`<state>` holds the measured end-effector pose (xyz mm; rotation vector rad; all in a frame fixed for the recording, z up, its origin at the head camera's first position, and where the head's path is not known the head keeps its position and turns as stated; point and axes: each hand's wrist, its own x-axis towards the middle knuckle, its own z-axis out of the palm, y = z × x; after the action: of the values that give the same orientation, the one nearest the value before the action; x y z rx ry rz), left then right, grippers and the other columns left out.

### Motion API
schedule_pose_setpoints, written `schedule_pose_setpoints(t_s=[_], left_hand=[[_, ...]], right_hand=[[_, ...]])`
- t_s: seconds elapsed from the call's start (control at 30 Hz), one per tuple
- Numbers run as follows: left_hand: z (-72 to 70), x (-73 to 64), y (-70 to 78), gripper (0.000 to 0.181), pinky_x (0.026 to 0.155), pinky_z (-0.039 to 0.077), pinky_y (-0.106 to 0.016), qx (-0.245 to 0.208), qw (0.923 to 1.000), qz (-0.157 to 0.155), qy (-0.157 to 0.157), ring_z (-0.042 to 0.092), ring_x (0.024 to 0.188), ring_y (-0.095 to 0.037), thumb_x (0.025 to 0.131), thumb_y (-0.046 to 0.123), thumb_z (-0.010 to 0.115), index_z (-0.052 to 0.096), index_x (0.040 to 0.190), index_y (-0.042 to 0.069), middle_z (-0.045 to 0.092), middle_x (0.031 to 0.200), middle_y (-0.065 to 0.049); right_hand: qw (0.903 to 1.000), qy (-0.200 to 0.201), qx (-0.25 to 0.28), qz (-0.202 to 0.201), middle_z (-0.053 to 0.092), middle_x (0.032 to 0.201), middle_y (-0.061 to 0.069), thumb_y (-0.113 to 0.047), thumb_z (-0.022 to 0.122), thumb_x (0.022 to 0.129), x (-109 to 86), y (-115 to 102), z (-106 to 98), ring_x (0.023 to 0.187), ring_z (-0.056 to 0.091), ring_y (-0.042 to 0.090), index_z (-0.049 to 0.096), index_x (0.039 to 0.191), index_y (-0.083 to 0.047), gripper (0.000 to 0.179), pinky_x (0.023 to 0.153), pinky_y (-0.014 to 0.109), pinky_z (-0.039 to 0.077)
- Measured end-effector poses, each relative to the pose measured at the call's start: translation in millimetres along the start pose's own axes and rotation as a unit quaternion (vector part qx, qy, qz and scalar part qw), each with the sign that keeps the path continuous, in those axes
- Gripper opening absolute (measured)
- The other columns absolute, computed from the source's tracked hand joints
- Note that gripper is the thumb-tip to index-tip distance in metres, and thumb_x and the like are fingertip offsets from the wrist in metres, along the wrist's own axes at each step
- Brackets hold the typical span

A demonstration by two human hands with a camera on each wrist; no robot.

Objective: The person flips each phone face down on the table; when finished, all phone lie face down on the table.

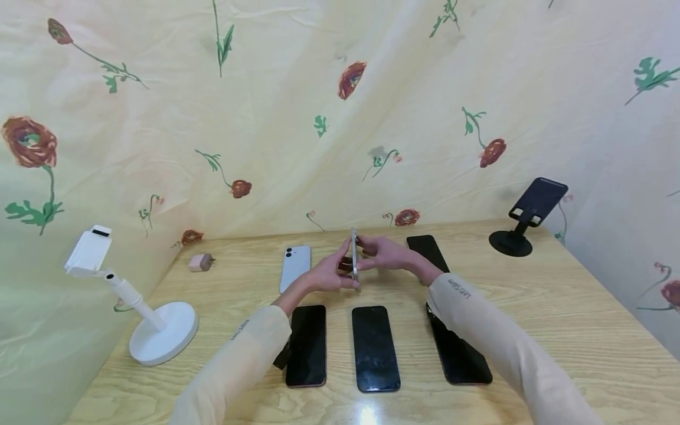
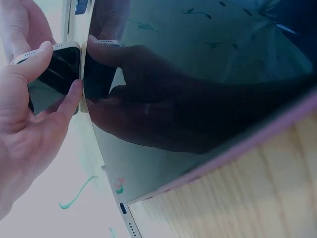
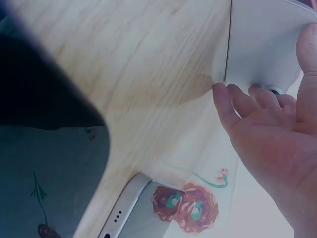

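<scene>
The left hand (image 1: 327, 275) and right hand (image 1: 390, 254) are gripping an upright phone (image 1: 354, 251) between them; its lower edge is perhaps touching the table (image 1: 542, 307), though the view is leaving this uncertain. Pressing evenly from both sides should be keeping it from tilting. A pale phone (image 1: 297, 264) is lying beside the left hand; three dark phones (image 1: 375, 351) are lying in front, crowding the space beneath the sleeves (image 1: 494, 330).

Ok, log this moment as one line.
left hand: holds phone | right hand: holds same phone | phone: held upright | white stand: left side | black stand: right side
</scene>
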<state>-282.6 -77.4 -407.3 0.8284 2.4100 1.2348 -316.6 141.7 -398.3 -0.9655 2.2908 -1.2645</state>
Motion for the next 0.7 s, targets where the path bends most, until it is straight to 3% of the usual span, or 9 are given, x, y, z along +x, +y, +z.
schedule_pose_setpoints(t_s=[0.2,0.4,0.7], left_hand=[[-0.9,-0.3,0.7,0.111,0.1,0.046,-0.039,-0.017,0.9998,0.004,-0.002,0.054,0.125,-0.035,0.088,0.004,0.077,-0.006,0.161,0.01,0.05,0.14,-0.025],[-1.3,-0.2,-4.2,0.11,0.098,0.048,-0.038,-0.053,0.9984,0.02,-0.01,0.056,0.121,-0.036,0.087,-0.002,0.075,-0.007,0.16,0.006,0.052,0.135,-0.028],[-3.2,-1.6,-3.0,0.102,0.088,0.052,-0.037,0.009,0.9997,0.011,0.02,0.061,0.108,-0.03,0.083,0.002,0.079,0.011,0.159,0.003,0.056,0.125,-0.02]], right_hand=[[0.9999,0.002,-0.008,0.006,0.021,0.158,0.027,-0.016,0.072,0.095,2.0,2,2,0.141,0.03,0.041,0.013,0.157,0.005,0.088,0.113,0.049,0.028],[0.9982,-0.004,-0.058,0.013,0.026,0.157,0.026,-0.022,0.076,0.092,4.0,7,7,0.137,0.038,0.04,0.017,0.156,0.004,0.092,0.111,0.047,0.032],[0.9934,0.013,-0.103,0.049,0.034,0.153,0.027,-0.023,0.079,0.089,1.6,3,13,0.136,0.041,0.037,0.022,0.155,0.005,0.092,0.108,0.046,0.037]])
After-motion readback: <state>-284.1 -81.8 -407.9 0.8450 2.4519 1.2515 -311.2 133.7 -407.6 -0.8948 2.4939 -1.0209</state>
